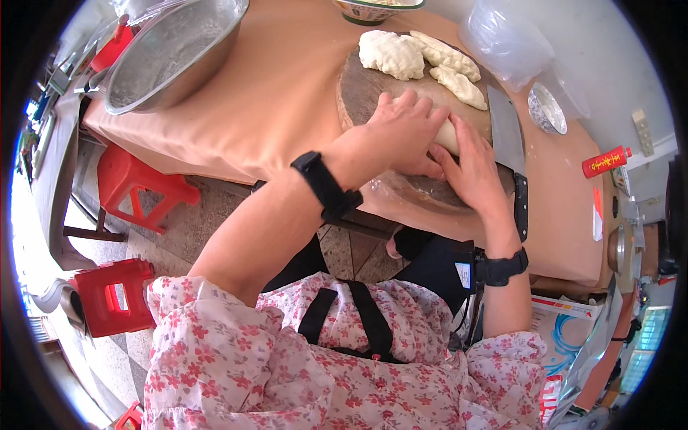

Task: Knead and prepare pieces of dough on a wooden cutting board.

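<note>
On a round wooden chopping board (358,86) my two hands are together over a pale piece of dough (448,137). My left hand (410,132) curls over its top from the left, hiding much of it. Against its right side, my right hand (471,168) is cupped, thumb near the left hand's thumb. Farther back on the board lie a large lumpy dough piece (390,54) and two long ones, the farther dough strip (448,57) and the nearer dough strip (460,87). A cleaver (506,132) rests along the board's right edge, its black handle pointing toward me.
A big metal basin (172,57) stands at the far left of the cloth-covered table (287,86). A patterned bowl (376,10) is at the back. To the right are a small bowl (547,109), clear plastic bags (505,43) and a red cylindrical container (605,162). Red stools (140,183) stand left.
</note>
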`<action>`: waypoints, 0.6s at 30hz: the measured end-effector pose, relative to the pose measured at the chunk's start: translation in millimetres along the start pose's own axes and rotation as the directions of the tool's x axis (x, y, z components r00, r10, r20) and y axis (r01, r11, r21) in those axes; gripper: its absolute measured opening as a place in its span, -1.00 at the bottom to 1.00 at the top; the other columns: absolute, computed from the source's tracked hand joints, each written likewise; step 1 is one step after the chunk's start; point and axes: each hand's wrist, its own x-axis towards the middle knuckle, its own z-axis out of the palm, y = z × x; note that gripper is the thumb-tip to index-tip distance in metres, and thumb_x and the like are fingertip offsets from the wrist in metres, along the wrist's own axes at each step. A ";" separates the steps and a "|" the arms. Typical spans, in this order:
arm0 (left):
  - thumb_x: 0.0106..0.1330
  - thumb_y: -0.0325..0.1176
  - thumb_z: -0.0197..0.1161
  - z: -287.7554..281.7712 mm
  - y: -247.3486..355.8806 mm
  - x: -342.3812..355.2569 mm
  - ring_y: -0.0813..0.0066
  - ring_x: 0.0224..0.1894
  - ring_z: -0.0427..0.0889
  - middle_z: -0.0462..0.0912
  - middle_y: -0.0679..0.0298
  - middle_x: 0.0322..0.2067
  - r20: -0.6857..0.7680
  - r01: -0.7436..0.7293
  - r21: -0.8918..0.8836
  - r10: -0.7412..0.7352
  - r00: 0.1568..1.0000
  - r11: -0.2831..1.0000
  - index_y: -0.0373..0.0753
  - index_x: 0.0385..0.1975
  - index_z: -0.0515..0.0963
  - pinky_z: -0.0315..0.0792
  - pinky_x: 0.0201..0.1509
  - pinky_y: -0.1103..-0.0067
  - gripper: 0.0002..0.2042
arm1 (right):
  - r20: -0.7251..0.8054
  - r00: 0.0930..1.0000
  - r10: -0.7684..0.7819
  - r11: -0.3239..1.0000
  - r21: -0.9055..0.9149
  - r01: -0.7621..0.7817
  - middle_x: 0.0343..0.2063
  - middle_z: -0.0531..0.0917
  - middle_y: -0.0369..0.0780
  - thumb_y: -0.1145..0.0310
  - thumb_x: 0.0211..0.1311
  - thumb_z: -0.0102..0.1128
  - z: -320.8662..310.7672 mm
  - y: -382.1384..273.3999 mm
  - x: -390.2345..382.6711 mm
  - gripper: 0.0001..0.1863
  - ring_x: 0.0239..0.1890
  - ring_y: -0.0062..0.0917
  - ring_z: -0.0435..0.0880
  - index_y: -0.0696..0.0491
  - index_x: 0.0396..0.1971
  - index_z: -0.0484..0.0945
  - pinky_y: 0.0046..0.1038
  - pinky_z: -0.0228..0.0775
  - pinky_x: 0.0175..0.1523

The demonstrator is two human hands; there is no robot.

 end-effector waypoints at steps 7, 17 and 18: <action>-0.09 0.08 0.43 14.5 21.1 -53.5 0.15 0.19 0.34 0.39 0.12 0.10 -0.313 -0.111 -0.005 0.104 0.944 0.994 -0.15 0.25 0.31 0.27 0.08 0.20 -0.15 | -0.060 0.993 -0.102 0.995 -0.029 0.100 0.17 0.40 0.03 0.17 0.19 0.27 -10.3 -29.6 -46.5 -0.31 0.20 -0.08 0.40 0.22 0.23 0.27 -0.14 0.23 0.23; -0.12 0.07 0.47 8.6 22.1 -56.3 0.15 0.26 0.28 0.36 0.16 0.16 -0.263 -0.124 -0.044 0.108 0.959 0.991 -0.10 0.28 0.29 0.17 0.21 0.16 -0.11 | -0.087 0.993 -0.085 0.994 -0.079 0.078 0.16 0.40 -0.04 0.24 0.23 0.22 -4.9 -34.6 -50.4 -0.38 0.22 -0.09 0.38 0.15 0.23 0.27 -0.11 0.21 0.24; -0.11 0.07 0.47 8.3 17.8 -49.2 0.14 0.26 0.29 0.38 0.18 0.16 -0.231 -0.104 -0.063 0.087 0.969 0.993 -0.09 0.26 0.32 0.18 0.21 0.16 -0.14 | -0.075 0.994 -0.074 0.995 -0.067 0.069 0.14 0.42 -0.05 0.26 0.25 0.20 -5.1 -32.9 -43.9 -0.42 0.19 -0.12 0.40 0.13 0.21 0.28 -0.11 0.21 0.23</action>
